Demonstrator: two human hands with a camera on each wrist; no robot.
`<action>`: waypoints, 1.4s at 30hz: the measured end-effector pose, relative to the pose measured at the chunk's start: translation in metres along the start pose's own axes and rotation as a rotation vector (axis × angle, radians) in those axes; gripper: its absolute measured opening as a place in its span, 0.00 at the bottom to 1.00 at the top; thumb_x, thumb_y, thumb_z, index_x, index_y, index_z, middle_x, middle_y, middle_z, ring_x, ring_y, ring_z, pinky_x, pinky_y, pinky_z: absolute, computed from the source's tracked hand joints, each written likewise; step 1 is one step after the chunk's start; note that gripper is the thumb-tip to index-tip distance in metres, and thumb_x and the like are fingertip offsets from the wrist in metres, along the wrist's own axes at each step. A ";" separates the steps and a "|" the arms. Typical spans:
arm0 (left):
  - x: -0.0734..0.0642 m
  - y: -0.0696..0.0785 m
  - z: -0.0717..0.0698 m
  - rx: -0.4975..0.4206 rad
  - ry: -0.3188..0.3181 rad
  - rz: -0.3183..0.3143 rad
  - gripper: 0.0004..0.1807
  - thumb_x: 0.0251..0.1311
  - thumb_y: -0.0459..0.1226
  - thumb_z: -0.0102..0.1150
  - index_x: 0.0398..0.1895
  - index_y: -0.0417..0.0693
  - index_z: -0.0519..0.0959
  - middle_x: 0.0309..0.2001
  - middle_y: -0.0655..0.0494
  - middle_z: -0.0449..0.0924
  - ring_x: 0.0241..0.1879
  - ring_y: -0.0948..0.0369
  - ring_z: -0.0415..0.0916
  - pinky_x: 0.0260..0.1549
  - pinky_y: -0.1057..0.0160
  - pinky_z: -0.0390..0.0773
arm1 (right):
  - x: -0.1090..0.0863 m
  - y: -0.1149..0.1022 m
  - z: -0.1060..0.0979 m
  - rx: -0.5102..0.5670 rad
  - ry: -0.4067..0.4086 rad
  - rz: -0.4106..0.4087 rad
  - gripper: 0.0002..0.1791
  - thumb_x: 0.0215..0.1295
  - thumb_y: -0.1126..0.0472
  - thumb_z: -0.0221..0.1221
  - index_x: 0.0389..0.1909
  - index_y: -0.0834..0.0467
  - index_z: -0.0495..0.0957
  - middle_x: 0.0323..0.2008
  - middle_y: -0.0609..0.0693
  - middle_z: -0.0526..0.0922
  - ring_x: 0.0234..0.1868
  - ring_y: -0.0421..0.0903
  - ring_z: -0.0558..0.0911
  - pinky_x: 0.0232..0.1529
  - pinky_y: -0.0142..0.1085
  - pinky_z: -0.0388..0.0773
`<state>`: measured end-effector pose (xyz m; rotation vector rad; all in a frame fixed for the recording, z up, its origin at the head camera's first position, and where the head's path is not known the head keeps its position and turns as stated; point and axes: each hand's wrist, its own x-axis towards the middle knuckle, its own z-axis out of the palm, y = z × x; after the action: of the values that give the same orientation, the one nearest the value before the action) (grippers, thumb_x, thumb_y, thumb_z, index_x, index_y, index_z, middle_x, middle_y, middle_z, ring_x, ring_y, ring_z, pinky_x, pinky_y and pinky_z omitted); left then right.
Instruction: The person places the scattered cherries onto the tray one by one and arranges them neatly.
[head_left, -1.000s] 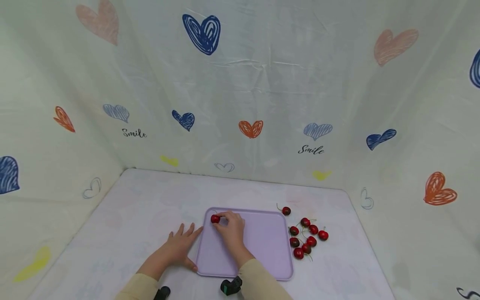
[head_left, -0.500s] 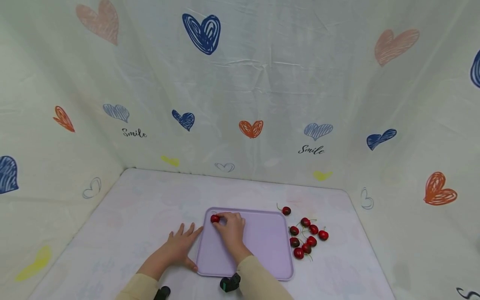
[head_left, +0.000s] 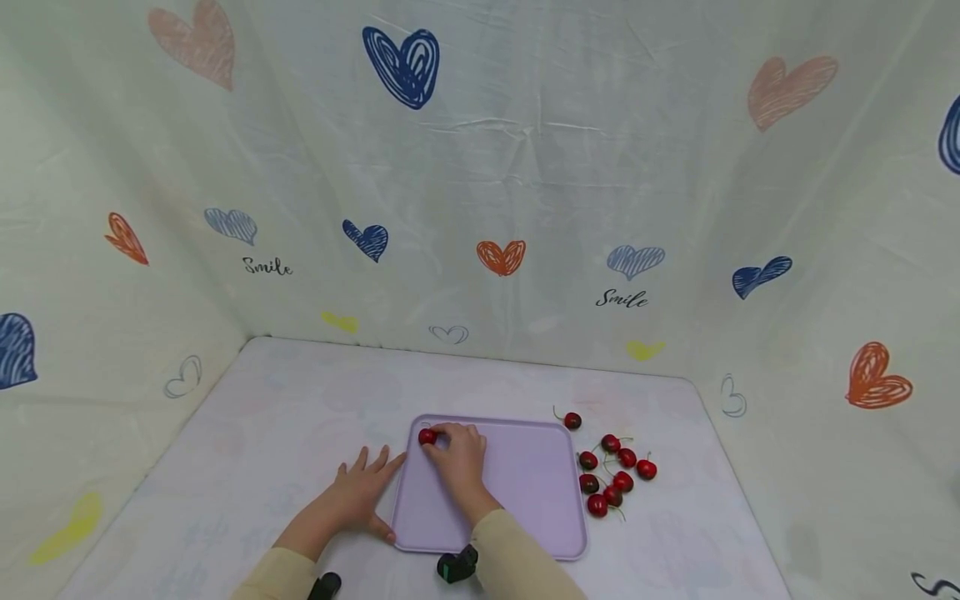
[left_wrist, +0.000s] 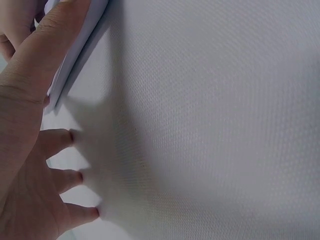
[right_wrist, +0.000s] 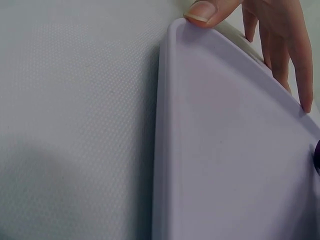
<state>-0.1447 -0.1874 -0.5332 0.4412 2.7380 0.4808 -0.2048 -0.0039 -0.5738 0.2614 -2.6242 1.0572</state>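
Observation:
In the head view a shallow lilac tray (head_left: 517,492) lies on the white table. Over its far left corner my right hand (head_left: 459,462) pinches a red cherry (head_left: 427,437) between thumb and fingertips, and a thin stem shows above the fruit. My left hand (head_left: 360,492) is spread along the tray's left side, thumb and index finger at the rim. The right wrist view has the left thumb (right_wrist: 204,11) on the tray's corner, the other fingers outside the edge, and a sliver of dark cherry (right_wrist: 317,156) at the right border.
Several loose cherries (head_left: 622,482) with stems lie on the table right of the tray, some close against its rim. One cherry (head_left: 572,421) sits apart near the far right corner. A curtain (head_left: 555,183) printed with hearts hangs behind the table (head_left: 315,383).
My right hand and the cherry have shifted slightly left within the tray's far left corner. The left hand and the loose cherries have stayed in place.

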 end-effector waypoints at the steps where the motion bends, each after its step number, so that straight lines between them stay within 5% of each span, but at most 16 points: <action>1: 0.000 0.000 0.000 0.001 -0.001 0.001 0.66 0.26 0.57 0.82 0.72 0.40 0.61 0.69 0.29 0.57 0.66 0.24 0.47 0.54 0.20 0.50 | 0.000 -0.001 0.000 0.002 -0.002 0.004 0.15 0.48 0.54 0.74 0.39 0.50 0.87 0.36 0.41 0.87 0.36 0.42 0.75 0.38 0.38 0.64; 20: 0.000 0.001 -0.001 -0.006 -0.008 -0.017 0.66 0.25 0.58 0.81 0.72 0.41 0.61 0.70 0.30 0.56 0.67 0.25 0.45 0.55 0.21 0.48 | 0.001 0.004 -0.015 0.072 0.007 0.019 0.15 0.47 0.56 0.74 0.38 0.54 0.87 0.36 0.43 0.87 0.36 0.43 0.77 0.39 0.39 0.67; 26: -0.001 0.001 0.000 -0.020 0.001 -0.020 0.66 0.25 0.58 0.81 0.72 0.41 0.61 0.70 0.30 0.56 0.67 0.25 0.44 0.56 0.22 0.47 | -0.002 0.007 -0.036 0.231 -0.053 0.062 0.14 0.49 0.61 0.73 0.39 0.58 0.86 0.36 0.46 0.86 0.38 0.46 0.80 0.43 0.39 0.74; 32: 0.002 -0.001 0.002 -0.024 0.001 -0.023 0.67 0.24 0.57 0.82 0.72 0.41 0.61 0.70 0.30 0.56 0.67 0.25 0.43 0.56 0.21 0.46 | -0.006 0.013 -0.061 0.284 -0.138 0.064 0.14 0.50 0.63 0.73 0.39 0.59 0.85 0.37 0.47 0.85 0.38 0.48 0.79 0.40 0.37 0.75; 42: 0.001 0.000 0.002 -0.029 -0.013 -0.021 0.67 0.24 0.57 0.82 0.72 0.40 0.60 0.70 0.29 0.55 0.67 0.25 0.43 0.56 0.21 0.45 | -0.025 0.029 -0.103 0.372 -0.165 0.091 0.16 0.52 0.65 0.72 0.42 0.63 0.84 0.37 0.51 0.86 0.36 0.48 0.81 0.39 0.34 0.75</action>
<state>-0.1447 -0.1871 -0.5350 0.4061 2.7171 0.5094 -0.1683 0.0899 -0.5305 0.3237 -2.5825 1.6186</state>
